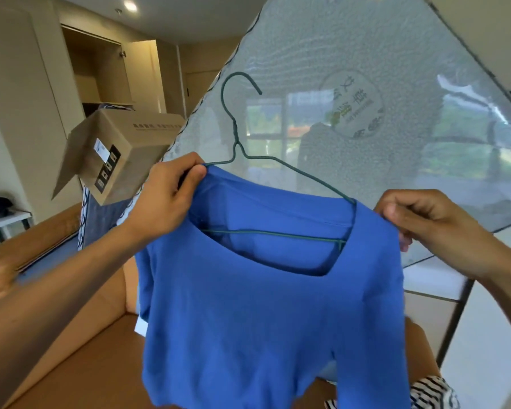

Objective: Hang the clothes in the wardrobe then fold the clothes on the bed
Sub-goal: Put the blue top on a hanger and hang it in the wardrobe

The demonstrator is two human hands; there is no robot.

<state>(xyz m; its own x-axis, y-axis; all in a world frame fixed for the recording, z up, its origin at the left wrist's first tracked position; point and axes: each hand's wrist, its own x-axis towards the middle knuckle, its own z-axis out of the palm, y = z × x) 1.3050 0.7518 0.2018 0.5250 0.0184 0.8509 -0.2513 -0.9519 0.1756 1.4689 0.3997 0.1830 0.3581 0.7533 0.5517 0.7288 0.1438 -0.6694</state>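
**Hands lift blue shirt [263, 305] on wire hanger [235, 129]**

Both hands hold the blue shirt up in the air, spread flat and facing the camera. The green wire hanger sits inside the shirt: its two sloping arms run in under the shoulders, its bottom bar shows across the open neckline, and its hook stands up above the collar.

The left hand [171, 199] is at the shirt's left shoulder. Its fingers are curled, and thumb and forefinger pinch the cloth right where the hanger's arm goes into the neckline. The right hand [425, 219] is at the shirt's right shoulder, fingers curled in tight and pinching the cloth at the outer edge, just past the end of the hanger's other arm.

Behind the shirt and above it leans a large translucent mesh panel [366, 69] with a round label. Up and to the left of the shirt, a cardboard box [124, 149] sits tilted with one flap open. Farther back on that same side stands the wardrobe [101, 72], its door open. Below the shirt's lower right corner lies a black-and-white striped garment [431, 391], partly hidden by the hem.
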